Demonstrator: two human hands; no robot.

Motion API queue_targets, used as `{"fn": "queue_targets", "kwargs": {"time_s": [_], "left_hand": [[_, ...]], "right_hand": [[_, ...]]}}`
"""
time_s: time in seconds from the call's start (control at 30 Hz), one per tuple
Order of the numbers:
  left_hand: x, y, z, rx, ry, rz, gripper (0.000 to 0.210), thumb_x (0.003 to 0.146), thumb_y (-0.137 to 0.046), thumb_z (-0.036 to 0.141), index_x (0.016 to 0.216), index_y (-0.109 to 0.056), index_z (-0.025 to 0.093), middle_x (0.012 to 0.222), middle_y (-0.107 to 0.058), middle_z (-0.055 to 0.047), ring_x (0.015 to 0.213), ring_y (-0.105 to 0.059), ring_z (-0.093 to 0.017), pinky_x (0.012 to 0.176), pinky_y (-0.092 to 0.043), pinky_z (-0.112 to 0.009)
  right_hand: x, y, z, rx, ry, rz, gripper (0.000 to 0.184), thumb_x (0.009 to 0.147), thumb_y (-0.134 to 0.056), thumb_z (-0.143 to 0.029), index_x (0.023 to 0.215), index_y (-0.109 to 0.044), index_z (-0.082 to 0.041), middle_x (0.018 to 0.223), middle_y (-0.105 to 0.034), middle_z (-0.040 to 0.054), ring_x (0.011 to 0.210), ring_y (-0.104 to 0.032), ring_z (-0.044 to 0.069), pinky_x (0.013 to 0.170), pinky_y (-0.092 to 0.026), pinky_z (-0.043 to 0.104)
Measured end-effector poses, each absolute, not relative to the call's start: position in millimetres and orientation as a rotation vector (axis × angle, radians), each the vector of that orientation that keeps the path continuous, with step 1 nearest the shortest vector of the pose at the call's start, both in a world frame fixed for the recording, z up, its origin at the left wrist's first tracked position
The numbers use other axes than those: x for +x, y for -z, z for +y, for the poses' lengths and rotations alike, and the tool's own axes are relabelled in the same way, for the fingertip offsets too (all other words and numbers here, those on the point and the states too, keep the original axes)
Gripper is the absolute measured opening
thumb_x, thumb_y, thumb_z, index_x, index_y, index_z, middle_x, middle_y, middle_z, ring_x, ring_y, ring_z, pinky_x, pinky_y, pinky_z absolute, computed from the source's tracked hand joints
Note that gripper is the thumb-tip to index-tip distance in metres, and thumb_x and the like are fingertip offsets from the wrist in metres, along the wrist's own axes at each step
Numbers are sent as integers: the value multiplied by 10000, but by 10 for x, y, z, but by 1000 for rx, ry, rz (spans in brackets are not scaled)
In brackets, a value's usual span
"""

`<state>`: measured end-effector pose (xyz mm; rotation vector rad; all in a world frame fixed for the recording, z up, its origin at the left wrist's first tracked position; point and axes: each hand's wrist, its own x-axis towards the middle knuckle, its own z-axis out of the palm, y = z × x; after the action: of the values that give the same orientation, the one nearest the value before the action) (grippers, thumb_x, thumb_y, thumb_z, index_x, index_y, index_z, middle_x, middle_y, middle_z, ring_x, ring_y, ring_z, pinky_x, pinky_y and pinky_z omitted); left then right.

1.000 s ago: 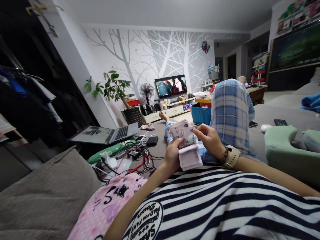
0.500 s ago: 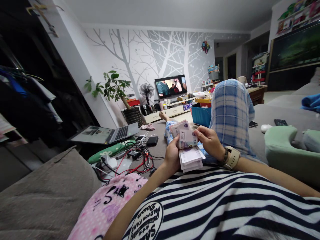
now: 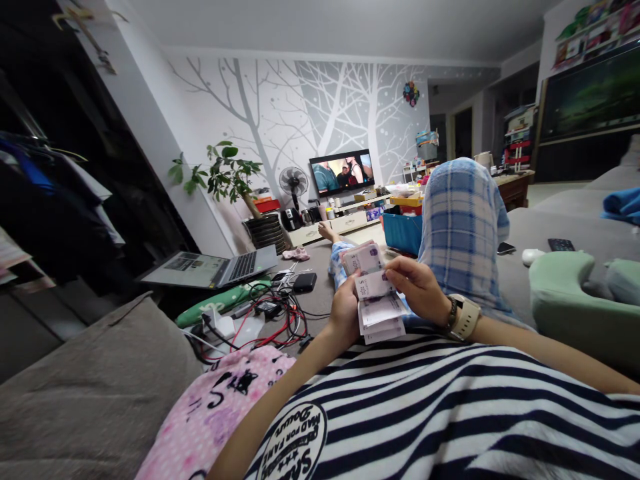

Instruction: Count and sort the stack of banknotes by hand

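I lie back on a sofa and hold a stack of purple banknotes (image 3: 373,293) over my striped shirt. My left hand (image 3: 344,313) grips the stack from the left side, thumb on top. My right hand (image 3: 419,287), with a beige watch on the wrist, pinches the top note at its right edge and folds it down toward me. The far half of the stack stands up, the near half hangs folded over.
My raised knee in blue plaid trousers (image 3: 463,220) stands right behind the hands. An open laptop (image 3: 215,268) and a tangle of cables (image 3: 265,313) lie to the left. A green cushion (image 3: 575,300) sits right, a pink pillow (image 3: 215,407) lower left, a television (image 3: 343,172) far ahead.
My right hand has peeled notes off the upright part of the stack and folded them down onto the near pile. Both hands stay in the same place.
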<state>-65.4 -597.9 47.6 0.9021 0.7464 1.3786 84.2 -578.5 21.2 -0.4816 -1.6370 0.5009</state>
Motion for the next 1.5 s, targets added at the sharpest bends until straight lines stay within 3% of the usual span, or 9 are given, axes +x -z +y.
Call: {"fn": "queue_targets", "kwargs": {"time_s": [0.3,0.6,0.77,1.03,1.3,1.5], "left_hand": [[-617,-520,-5935,734,-1306,695,287,938,-519,303,1052,-727,141,934,-788,-144,957,-754,-326,827,-624,-440],[-624,-516,-5939,728,-1303,683,261,909,-571,299,1071,-712,151,994,-790,-137,992,-751,-331,856,-625,-446],[-617,-456,-5889,731,-1371,642,251,913,-547,265,1056,-707,136,1017,-789,-131,1024,-745,-309,886,-620,-436],[-657,-466,-5927,793,-1364,760,138,837,-651,194,941,-723,140,847,-791,-110,926,-765,-314,866,-618,-418],[-628,-440,-5944,829,-1424,719,420,728,-710,81,1143,-706,149,915,-808,-93,885,-775,-307,867,-625,-457],[-610,-473,-5913,775,-1373,699,301,871,-636,246,1139,-715,133,974,-804,-118,957,-765,-310,854,-631,-434]], "right_hand": [[855,-222,-5820,-490,-503,-1668,367,970,-558,-527,836,-659,-201,686,-550,-14,607,-436,127,571,-356,269],[879,-255,-5844,-482,-527,-1730,471,964,-531,-601,751,-632,-194,625,-525,-14,582,-432,128,556,-343,272],[884,-270,-5856,-481,-537,-1815,555,974,-473,-638,665,-594,-194,606,-578,8,574,-485,137,573,-375,281],[866,-256,-5685,-778,-450,-1476,480,840,-666,-636,658,-540,-210,563,-499,-25,546,-412,126,526,-322,268],[854,-261,-5627,-796,-450,-1490,445,899,-602,-586,658,-535,-217,565,-527,-15,560,-469,144,541,-356,272],[860,-258,-5641,-789,-448,-1489,418,906,-596,-540,654,-530,-214,575,-526,-16,574,-457,142,555,-352,273]]}}
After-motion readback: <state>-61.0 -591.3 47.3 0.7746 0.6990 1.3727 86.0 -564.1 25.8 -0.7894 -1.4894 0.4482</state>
